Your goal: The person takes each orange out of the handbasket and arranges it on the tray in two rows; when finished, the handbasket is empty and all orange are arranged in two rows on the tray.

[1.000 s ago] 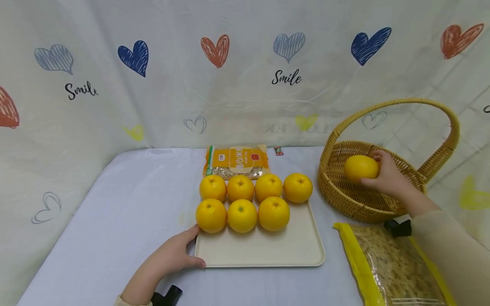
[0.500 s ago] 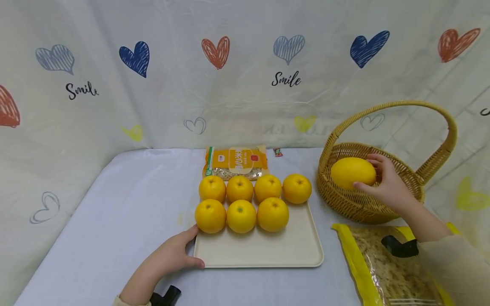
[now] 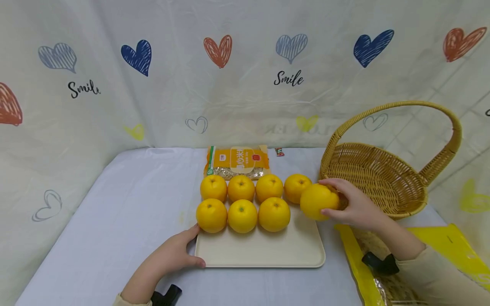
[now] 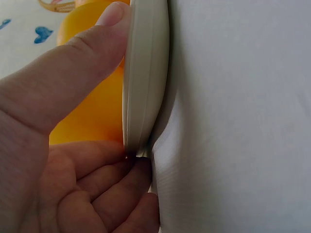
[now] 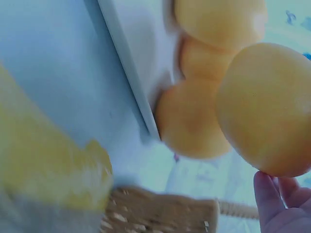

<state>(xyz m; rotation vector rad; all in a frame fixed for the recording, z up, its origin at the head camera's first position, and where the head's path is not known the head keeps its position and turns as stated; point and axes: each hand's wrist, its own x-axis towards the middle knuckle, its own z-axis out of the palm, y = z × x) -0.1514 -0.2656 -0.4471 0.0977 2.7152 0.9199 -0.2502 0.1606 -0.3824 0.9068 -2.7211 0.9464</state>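
Observation:
My right hand holds an orange between thumb and fingers, over the right edge of the cream tray. In the right wrist view the held orange is close, with fingertips against its lower side. Two rows of oranges sit on the tray: several along the back, with a back-right orange partly covered by the held one, and three in front, including the front-right orange. My left hand grips the tray's near-left corner; in the left wrist view the thumb lies along its rim.
A wicker basket with a tall handle stands right of the tray. Below it a yellow-edged bag lies partly under the right forearm. Behind the oranges lie an orange food packet and a small wrapped sweet. A printed curtain hangs behind.
My right hand has lifted the orange out of the basket and carried it left to the tray's right edge. The left hand has stayed at the tray's corner.

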